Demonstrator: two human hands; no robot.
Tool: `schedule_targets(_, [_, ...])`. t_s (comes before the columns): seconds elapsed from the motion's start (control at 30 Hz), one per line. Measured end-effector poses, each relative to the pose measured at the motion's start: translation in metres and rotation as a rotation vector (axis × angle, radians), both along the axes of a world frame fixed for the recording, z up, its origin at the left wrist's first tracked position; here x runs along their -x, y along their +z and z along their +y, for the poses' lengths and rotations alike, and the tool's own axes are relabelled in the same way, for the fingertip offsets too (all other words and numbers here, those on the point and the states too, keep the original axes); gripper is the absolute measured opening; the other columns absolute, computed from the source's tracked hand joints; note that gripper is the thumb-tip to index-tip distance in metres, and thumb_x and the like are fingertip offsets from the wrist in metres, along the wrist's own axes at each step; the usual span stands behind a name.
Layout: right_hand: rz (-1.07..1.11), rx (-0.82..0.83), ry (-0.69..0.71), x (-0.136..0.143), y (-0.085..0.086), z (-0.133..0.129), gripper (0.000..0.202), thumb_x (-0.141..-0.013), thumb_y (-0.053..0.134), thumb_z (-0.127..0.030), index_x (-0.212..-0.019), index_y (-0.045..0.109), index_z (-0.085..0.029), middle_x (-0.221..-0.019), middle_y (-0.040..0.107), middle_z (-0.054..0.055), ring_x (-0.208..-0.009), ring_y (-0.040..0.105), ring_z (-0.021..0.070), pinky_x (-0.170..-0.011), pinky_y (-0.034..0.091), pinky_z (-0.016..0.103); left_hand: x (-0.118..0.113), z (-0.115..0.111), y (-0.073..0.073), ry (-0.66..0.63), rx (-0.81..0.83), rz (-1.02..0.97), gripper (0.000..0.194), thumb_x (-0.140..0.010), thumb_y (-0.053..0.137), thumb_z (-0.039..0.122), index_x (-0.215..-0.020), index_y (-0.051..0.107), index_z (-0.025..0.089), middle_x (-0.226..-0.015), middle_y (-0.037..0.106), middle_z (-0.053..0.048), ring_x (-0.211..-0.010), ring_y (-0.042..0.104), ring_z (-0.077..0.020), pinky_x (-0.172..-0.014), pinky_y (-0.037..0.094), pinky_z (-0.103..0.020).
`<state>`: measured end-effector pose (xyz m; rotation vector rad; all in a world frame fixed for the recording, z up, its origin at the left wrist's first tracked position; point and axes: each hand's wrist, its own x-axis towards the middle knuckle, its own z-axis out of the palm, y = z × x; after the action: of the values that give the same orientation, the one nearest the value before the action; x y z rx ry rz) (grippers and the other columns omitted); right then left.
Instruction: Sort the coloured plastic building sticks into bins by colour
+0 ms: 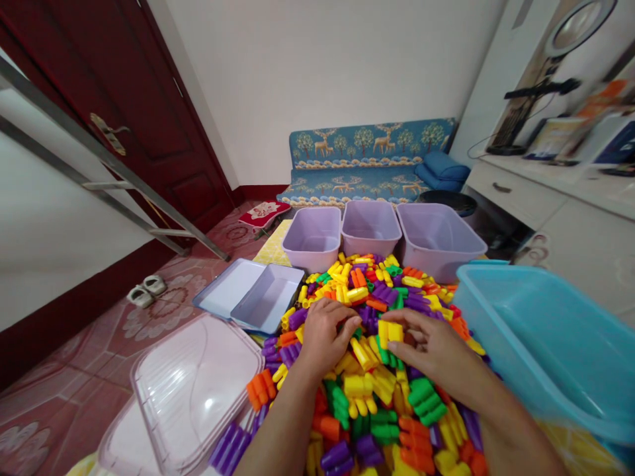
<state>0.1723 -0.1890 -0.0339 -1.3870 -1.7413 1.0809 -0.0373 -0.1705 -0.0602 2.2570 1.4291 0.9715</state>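
A large heap of plastic pieces (370, 390) in yellow, orange, green and purple covers the table's middle. My right hand (426, 340) pinches a yellow piece (390, 332) between thumb and fingers, just above the heap. To its left, my left hand (329, 330) rests palm down at the heap with its fingers curled together; whatever lies beneath them is mostly hidden, with a bit of green showing by the fingertips.
Three lilac bins (311, 254) (371, 246) (441, 256) line the back. A turquoise tub (546, 396) stands right. An open shallow box (265, 297) and clear lids (198, 377) lie left. Beyond are a patterned sofa (354, 182) and a ladder (124, 175).
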Motion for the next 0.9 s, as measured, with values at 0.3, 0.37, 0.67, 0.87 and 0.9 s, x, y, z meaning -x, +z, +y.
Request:
schedule_targets(0.3, [0.522,-0.239,-0.331,-0.002,0.007,0.008,0.066,-0.079,0.07,-0.038,-0.139,0.041,-0.033,-0.146,0.044,0.009,-0.118,0.06,0.0235,-0.091,0.054,0.035,-0.001,-0.003,0.003,-0.006,0.014,0.024,0.026,-0.092,0.052,0.041,-0.088,0.073,0.025,-0.091,0.072,-0.003,-0.091,0.057,-0.0213,-0.085,0.039,-0.036])
schedule_targets(0.37, [0.376,-0.129,-0.254,0.003,0.005,0.005,0.05,-0.079,0.068,-0.04,-0.125,0.057,-0.024,-0.124,0.063,0.011,-0.103,0.066,0.0232,-0.083,0.057,0.035,-0.001,-0.004,0.004,-0.017,0.01,0.022,0.029,-0.091,0.053,0.045,-0.086,0.073,0.025,-0.088,0.072,-0.003,-0.09,0.057,-0.0212,-0.084,0.039,-0.036])
schedule_targets(0.67, [-0.167,-0.12,-0.107,0.003,-0.003,0.004,0.027,-0.08,0.061,-0.038,-0.097,0.071,-0.02,-0.085,0.071,0.004,-0.07,0.064,0.0182,-0.065,0.053,0.032,0.0,-0.005,0.004,-0.008,0.008,0.034,0.033,-0.088,0.056,0.052,-0.082,0.072,0.023,-0.084,0.071,-0.003,-0.088,0.057,-0.0211,-0.083,0.038,-0.035])
schedule_targets(0.87, [-0.268,-0.355,-0.332,-0.017,-0.022,0.022,0.035,-0.082,0.057,-0.034,-0.112,0.065,-0.019,-0.111,0.067,0.009,-0.094,0.064,0.0234,-0.072,0.055,0.037,-0.001,-0.005,0.005,0.0,0.018,0.049,0.034,-0.085,0.061,0.05,-0.07,0.066,0.021,-0.077,0.068,-0.004,-0.086,0.057,-0.0215,-0.083,0.039,-0.036])
schedule_targets(0.9, [-0.271,-0.371,-0.301,-0.016,-0.023,0.022,0.034,-0.082,0.057,-0.033,-0.113,0.064,-0.02,-0.112,0.067,0.009,-0.098,0.063,0.0235,-0.077,0.055,0.038,-0.002,-0.005,0.005,0.007,0.021,0.047,0.034,-0.084,0.062,0.049,-0.067,0.065,0.02,-0.076,0.068,-0.004,-0.086,0.058,-0.0216,-0.084,0.04,-0.036])
